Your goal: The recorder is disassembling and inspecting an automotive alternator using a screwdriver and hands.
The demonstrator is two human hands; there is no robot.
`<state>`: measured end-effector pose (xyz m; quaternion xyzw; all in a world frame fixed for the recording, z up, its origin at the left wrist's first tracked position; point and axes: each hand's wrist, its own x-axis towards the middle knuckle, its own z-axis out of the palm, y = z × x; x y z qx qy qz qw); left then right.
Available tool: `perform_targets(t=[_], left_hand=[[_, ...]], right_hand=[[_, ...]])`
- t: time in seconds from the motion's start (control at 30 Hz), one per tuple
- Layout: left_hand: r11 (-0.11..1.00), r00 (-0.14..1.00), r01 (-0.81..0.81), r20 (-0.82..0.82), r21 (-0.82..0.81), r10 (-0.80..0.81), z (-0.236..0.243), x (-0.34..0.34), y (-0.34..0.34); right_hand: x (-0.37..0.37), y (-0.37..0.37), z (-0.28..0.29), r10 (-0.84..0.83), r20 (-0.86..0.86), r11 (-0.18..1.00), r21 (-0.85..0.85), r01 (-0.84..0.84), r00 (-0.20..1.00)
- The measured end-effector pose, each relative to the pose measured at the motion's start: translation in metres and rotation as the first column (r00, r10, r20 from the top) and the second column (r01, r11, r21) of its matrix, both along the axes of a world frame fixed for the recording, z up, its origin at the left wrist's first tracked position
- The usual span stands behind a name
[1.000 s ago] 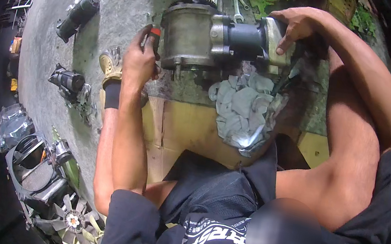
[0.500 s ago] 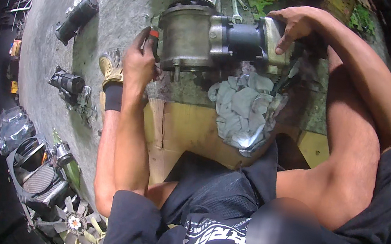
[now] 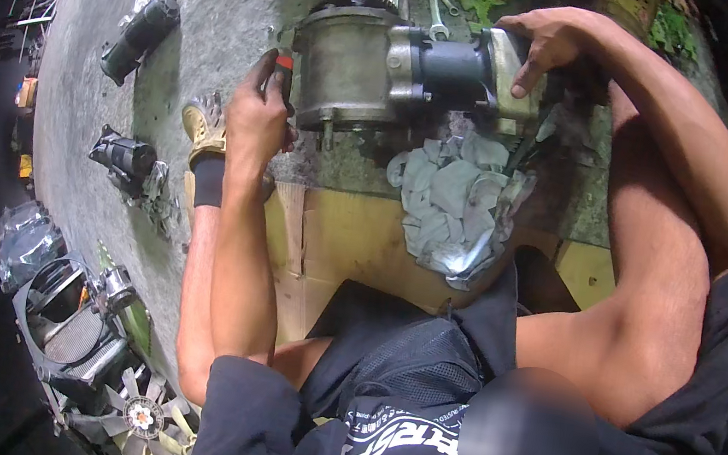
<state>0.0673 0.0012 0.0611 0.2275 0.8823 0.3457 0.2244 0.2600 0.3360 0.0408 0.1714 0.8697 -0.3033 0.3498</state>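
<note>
one large motor unit [image 3: 386,72], two small motors [image 3: 140,33] [image 3: 123,156], two wrenches [image 3: 428,4], one fan [image 3: 141,420]

Black printed shirt [image 3: 390,436], bare forearms.

Grey concrete floor [image 3: 217,11] under dim light, with flattened cardboard [image 3: 353,235] and dark surroundings.

Brightness: moderate at centre, dim toward the rim.
Light source: from above, falling on the concrete floor [image 3: 208,10] and forearms.
Shadows: soft, dark under the motor housing [image 3: 358,68].
Glare: mild sheen on the crumpled rag [image 3: 460,204].
Distortion: strong fisheye, black vignette at corners.
Blur: smeared patch bottom centre; edges soft.
</note>
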Motion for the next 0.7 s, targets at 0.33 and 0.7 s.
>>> perform_targets(t=[0.33,0.7], left_hand=[[0.998,0.998,-0.055,-0.027,0.000,0.055,0.000,-0.001,0.000],[0.986,0.934,0.129,-0.321,-0.106,-0.157,-0.001,-0.004,0.005]], right_hand=[[-0.001,0.000,0.000,0.011,-0.016,0.999,-0.031,-0.011,1.000],[0.001,0.003,-0.003,-0.022,-0.014,0.986,-0.168,0.020,1.000]])
